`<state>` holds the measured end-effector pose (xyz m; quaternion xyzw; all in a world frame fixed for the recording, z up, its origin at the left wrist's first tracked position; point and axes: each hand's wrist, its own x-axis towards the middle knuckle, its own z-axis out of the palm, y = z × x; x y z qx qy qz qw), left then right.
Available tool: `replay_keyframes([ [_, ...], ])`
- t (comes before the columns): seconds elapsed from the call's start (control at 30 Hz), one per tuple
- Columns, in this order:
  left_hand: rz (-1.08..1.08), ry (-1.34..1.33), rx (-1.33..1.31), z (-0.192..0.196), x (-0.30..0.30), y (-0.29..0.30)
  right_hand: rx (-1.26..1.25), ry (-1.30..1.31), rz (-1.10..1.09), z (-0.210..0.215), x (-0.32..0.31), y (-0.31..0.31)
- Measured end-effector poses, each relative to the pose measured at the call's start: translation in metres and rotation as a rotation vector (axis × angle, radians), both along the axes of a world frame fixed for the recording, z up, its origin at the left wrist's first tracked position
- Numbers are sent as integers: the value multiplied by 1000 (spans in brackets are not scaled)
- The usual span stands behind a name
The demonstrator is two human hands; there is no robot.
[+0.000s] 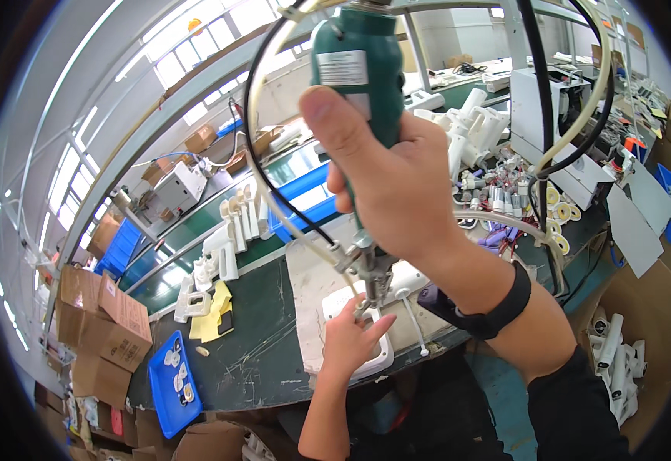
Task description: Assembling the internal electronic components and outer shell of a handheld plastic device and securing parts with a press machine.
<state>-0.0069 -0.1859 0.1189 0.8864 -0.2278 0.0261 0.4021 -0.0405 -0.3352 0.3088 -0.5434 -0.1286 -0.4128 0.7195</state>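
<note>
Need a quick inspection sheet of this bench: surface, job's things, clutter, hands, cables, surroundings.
Surface: dark green workbench, with a pale mat under the work.
Job's things: green powered screwdriver, held upright, its tip down on a white plastic part.
Clutter: yellow cloth, blue tray of small white pieces, white moulded parts, heap of small fittings.
Hands: right hand wrapped round the screwdriver; left hand on the white part, fingers beside the tip.
Cables: black cable and pale hose running off the tool.
Surroundings: cardboard boxes on the left, windows above.
</note>
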Motion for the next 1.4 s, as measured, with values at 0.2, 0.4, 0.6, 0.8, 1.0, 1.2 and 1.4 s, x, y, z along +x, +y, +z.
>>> replay_keyframes([
  [0.2, -48, 52, -165, -15, 9, 19, 15, 8, 114, -3, 13, 13],
  [0.4, 206, 572, -772, -29, 16, 62, 46, 11, 97, -13, 48, 7],
  [0.6, 302, 697, -772, -53, 19, 64, 33, 88, 81, -34, 85, 5],
  [0.8, 203, 522, -524, -68, 26, 50, 8, 157, 51, -50, 106, 13],
  [1.0, 148, 509, -575, -76, 28, 52, -65, 217, -55, -64, 121, 26],
  [1.2, 127, 429, -543, -79, 32, 56, -78, 296, -148, -59, 125, 48],
  [1.4, 92, 280, -433, -86, 34, 57, -68, 258, -264, -66, 128, 45],
])
